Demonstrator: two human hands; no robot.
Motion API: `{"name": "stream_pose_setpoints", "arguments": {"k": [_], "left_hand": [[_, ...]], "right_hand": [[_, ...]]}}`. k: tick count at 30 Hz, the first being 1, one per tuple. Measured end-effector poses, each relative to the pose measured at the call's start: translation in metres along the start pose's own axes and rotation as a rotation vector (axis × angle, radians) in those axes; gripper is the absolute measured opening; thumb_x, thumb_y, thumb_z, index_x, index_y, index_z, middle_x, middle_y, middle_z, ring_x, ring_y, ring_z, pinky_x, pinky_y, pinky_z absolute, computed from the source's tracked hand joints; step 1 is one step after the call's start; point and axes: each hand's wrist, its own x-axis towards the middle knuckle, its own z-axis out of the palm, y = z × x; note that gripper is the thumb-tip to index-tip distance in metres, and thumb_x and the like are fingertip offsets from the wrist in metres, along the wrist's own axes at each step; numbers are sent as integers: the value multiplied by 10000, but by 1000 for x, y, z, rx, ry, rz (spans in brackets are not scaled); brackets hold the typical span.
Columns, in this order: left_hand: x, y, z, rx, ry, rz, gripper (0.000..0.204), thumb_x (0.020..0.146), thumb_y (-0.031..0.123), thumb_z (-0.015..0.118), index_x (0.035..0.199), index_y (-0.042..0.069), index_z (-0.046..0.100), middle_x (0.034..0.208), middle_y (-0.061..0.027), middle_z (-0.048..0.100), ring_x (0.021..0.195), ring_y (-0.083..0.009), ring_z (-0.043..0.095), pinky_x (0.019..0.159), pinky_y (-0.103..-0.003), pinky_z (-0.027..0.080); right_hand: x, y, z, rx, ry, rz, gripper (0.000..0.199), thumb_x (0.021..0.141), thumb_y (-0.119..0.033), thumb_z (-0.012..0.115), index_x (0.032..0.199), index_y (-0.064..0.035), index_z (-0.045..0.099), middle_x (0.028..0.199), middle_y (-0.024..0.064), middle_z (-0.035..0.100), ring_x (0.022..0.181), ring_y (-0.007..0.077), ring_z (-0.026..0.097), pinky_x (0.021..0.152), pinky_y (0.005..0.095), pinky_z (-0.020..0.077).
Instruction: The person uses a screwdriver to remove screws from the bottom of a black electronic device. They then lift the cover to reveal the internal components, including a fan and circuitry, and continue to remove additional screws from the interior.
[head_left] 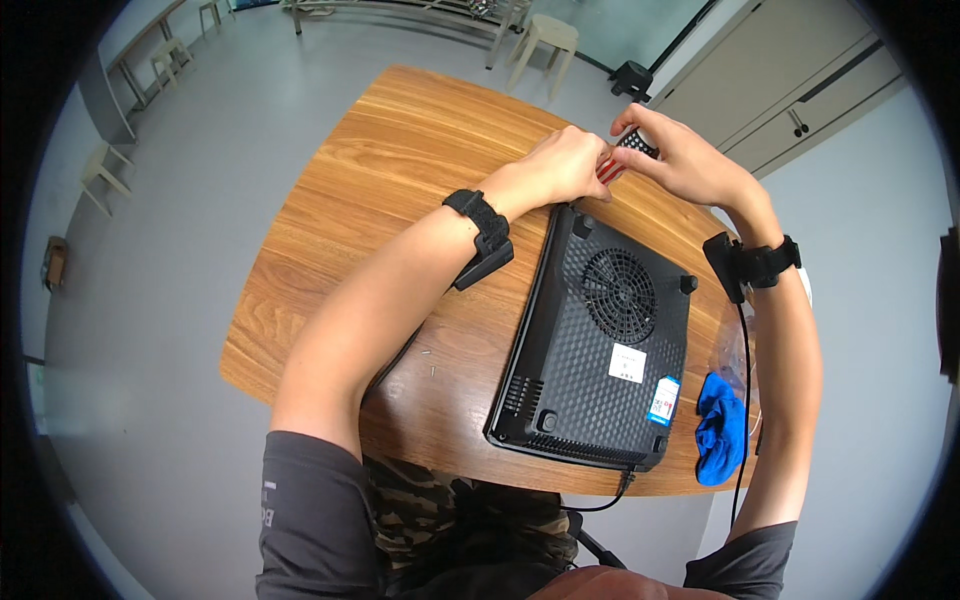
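My left hand [567, 165] reaches past the far edge of a black induction cooker, its fingers closed at the red-and-white part of a small object. My right hand [683, 160] curls its thumb and fingers round the black, white-dotted end of the same small object [637, 144]. Fingers cover much of it, so its kind cannot be made out. The induction cooker [600, 390] lies upside down on the wooden table, showing its round fan grille [619, 295], feet and two stickers. Its cord [625, 483] leaves from the near edge.
A blue cloth [720, 430] and clear plastic bag [737, 350] lie right of the cooker. Two tiny screw-like pieces [433, 370] rest on the table [330, 210] at its left. Stools [545, 40] stand beyond; a grey cabinet [780, 90] is at the far right.
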Motion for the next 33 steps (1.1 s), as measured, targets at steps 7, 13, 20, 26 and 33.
{"name": "stream_pose_setpoints", "arguments": {"k": [7, 13, 20, 26, 33], "left_hand": [[1, -3, 9, 4, 50, 10, 473, 745, 305, 867, 1052, -28, 730, 940, -233, 746, 939, -405, 720, 861, -448, 571], [0, -8, -6, -191, -51, 39, 441, 808, 306, 846, 1081, -16, 718, 934, -186, 753, 876, -332, 720, 830, -401, 562], [4, -11, -8, -279, -32, 6, 315, 822, 244, 829, 996, 1, 727, 877, -143, 755, 835, -238, 722, 802, -366, 555], [3, 7, 5, -159, 150, -23, 480, 718, 313, 889, 992, -39, 710, 910, -226, 738, 884, -395, 717, 817, -437, 563], [6, 0, -11, -318, -80, 24, 349, 879, 263, 778, 1074, -20, 715, 910, -130, 748, 732, -203, 693, 689, -349, 559]], "right_hand": [[6, -14, 10, -158, 117, 293, 480, 1003, -416, 635, 983, 64, 633, 742, 251, 682, 641, 402, 674, 628, 447, 539], [9, -4, 10, -72, 74, 109, 378, 983, -331, 657, 1033, 42, 615, 859, 230, 708, 808, 384, 708, 748, 438, 552], [10, 2, 8, 125, 8, -6, 316, 988, -288, 644, 1063, 18, 622, 966, 202, 729, 902, 372, 713, 810, 436, 554], [17, -3, 8, -166, 111, 384, 600, 999, -486, 552, 961, 93, 709, 780, 307, 698, 811, 462, 714, 762, 474, 567], [11, 8, 8, -13, 68, 293, 549, 969, -450, 613, 976, 97, 659, 873, 310, 705, 871, 433, 708, 800, 463, 546]]}}
